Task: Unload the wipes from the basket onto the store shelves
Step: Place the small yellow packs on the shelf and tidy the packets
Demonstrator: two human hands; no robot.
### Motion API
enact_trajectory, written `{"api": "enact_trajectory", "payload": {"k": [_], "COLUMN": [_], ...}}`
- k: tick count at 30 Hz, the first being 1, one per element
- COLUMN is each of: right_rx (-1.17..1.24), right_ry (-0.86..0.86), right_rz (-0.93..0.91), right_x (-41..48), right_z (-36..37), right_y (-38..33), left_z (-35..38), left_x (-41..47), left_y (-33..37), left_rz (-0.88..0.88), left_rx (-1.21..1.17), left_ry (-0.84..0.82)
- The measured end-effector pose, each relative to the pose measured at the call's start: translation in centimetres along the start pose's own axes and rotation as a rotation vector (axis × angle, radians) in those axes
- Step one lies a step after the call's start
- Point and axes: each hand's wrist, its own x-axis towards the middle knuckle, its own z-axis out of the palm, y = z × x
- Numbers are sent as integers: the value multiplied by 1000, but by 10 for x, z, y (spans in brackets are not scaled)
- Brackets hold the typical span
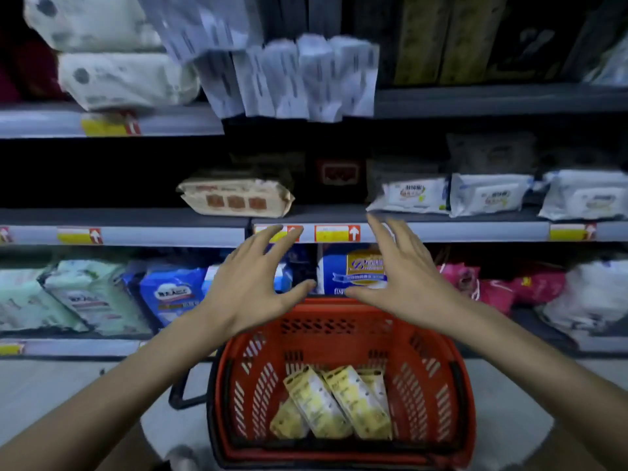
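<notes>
I hold my left hand [251, 287] and right hand [404, 280] spread, each grip wide open and empty, over the red basket [438, 379] at 6 o'clock, whose yellow wipes [336, 406] probably belong on the middle shelf [326, 212] at 12 o'clock.

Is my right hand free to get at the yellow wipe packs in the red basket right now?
Probably yes. The right hand is open and empty above the far rim of the basket, and the yellow wipe packs lie uncovered on its floor.
</notes>
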Motion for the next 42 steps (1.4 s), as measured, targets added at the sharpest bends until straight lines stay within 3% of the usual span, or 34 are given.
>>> {"api": "enact_trajectory", "payload": {"k": [14, 25, 31, 42], "right_rx": [-267, -307, -400, -464], "right_ry": [-632, -851, -949, -939], "right_rz": [138, 227, 257, 389], "right_x": [-55, -87, -99, -140], "right_z": [181, 208, 203, 180], "right_y": [116, 174, 186, 217], "left_z": [180, 236, 249, 274], "left_x": [-54, -69, -67, -42], "left_y": [-45, -55, -53, -13], "left_rz": [-61, 40, 91, 247], "left_rx": [129, 566, 629, 726], "left_ry": [-592, -1003, -1030, -1023]}}
